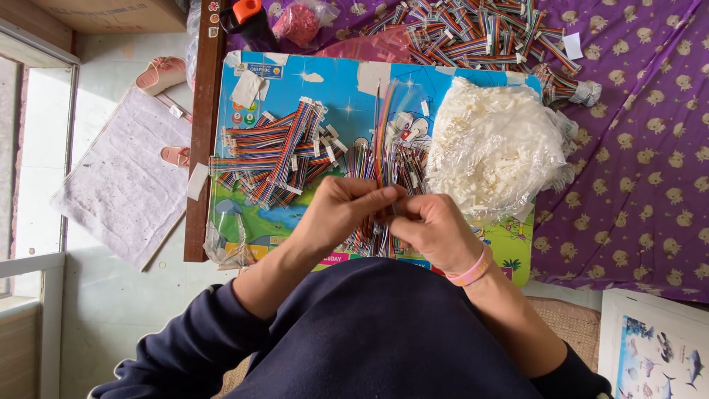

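Two hands meet over one strand of rainbow ribbon wire [381,125], and we hold it between them: our left hand [341,214] pinches its lower end with thumb and fingers closed together, while our right hand [434,230] has its fingers curled shut just beside, touching the same end. The wire's long axis runs almost straight away from us, rising from the fingertips toward the far edge of the cartoon play board [340,81]; both hands sit at its near end, neither clearly closer. Beneath our knuckles lies a loose pile of cut wires [384,174]. To the left on the board rests a heap of finished wire bundles [277,151]; to the right, a clear plastic bag of white connectors [495,144]. Farther off, more wire bundles [480,33] lie on the purple patterned cloth [635,148]. White paper patches are taped along the board's top. A pink wristband [473,272] circles our right wrist.
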